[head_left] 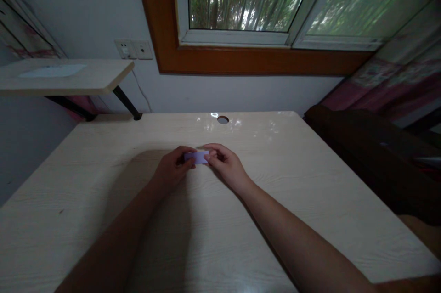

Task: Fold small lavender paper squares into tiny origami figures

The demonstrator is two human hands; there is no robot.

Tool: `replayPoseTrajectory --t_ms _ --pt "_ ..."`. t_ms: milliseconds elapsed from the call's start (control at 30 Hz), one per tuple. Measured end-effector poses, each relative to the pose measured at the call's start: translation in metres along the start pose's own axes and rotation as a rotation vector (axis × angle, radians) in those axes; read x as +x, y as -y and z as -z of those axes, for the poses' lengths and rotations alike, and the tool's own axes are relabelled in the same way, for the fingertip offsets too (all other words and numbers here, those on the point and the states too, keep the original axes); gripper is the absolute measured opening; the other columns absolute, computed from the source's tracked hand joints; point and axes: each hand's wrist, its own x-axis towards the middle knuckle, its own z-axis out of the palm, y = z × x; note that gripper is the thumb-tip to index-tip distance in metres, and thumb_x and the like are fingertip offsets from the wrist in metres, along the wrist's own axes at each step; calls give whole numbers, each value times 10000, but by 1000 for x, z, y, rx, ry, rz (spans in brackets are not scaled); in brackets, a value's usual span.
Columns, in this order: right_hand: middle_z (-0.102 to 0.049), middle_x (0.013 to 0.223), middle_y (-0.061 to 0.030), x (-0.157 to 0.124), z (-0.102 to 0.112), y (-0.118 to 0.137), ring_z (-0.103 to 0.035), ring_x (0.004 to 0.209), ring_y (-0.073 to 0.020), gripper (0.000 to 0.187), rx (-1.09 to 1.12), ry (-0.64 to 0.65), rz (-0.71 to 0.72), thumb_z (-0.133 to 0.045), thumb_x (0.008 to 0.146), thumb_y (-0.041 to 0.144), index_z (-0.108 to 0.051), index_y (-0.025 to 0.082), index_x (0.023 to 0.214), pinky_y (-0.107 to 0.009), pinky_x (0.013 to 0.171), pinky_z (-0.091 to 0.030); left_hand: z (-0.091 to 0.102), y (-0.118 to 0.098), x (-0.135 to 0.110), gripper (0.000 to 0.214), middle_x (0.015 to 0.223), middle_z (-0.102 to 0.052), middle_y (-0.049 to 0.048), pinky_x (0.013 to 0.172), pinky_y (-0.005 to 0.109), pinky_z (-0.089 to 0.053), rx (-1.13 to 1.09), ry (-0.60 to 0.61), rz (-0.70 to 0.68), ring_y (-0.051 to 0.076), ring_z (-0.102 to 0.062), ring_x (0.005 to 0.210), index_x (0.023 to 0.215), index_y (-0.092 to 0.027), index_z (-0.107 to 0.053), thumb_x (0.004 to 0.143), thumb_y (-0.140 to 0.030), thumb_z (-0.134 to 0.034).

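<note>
A small purple strip of what looks like paper (200, 157) is stretched sideways between my two hands, just over the tabletop. My left hand (172, 166) pinches its left end between thumb and fingers. At the other end, my right hand (227, 164) grips it with the thumb on the near face and the fingers behind. The fingers partly cover both ends of the strip. Whether it is folded cannot be made out.
The pale wood-grain table (292, 219) has a round cable hole (223, 120) near its back edge. A raised shelf (103, 79) on black legs stands at the back left, bearing a white sheet (53, 70). Behind are a wall socket (134, 49) and a window (241, 3).
</note>
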Motion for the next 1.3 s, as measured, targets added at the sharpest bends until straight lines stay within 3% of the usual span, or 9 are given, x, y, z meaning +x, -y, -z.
replayPoseTrajectory --t_ms 433,600,867,1133,1300 --pt "-723 905 -34 0 0 0 -659 829 -161 215 -39 -18 5 -697 819 326 -728 232 1010 -312 801 -530 -1 5 2 286 853 -671 10 710 295 -562 -38 -10 11 162 -675 747 1075 -203 -633 814 -316 -658" --pt "-727 944 -47 0 -1 1 -671 876 -183 213 -78 13 8 -669 841 323 -725 224 1020 -334 841 -534 1 3 1 395 832 -649 -4 652 249 -495 86 3 -34 150 -619 729 1150 -227 -607 775 -304 -701" --pt "-725 970 -53 -1 -1 0 -668 874 -182 209 -110 4 13 -661 847 313 -716 228 1030 -323 817 -534 1 1 2 499 790 -631 -14 639 251 -464 81 17 -14 152 -602 708 1232 -240 -550 764 -295 -713" --pt "-657 855 -7 -2 -5 2 -602 739 -134 373 -166 48 34 -679 826 305 -623 252 1191 -280 724 -510 1 3 3 524 799 -636 -13 674 272 -476 70 -11 3 160 -615 726 1240 -242 -532 752 -287 -718" --pt "-643 842 1 -2 -5 -1 -589 726 -133 365 -194 61 45 -683 817 267 -618 263 1175 -285 723 -496 1 1 3 503 793 -643 -16 671 267 -479 89 -29 1 158 -617 726 1221 -245 -558 747 -284 -722"
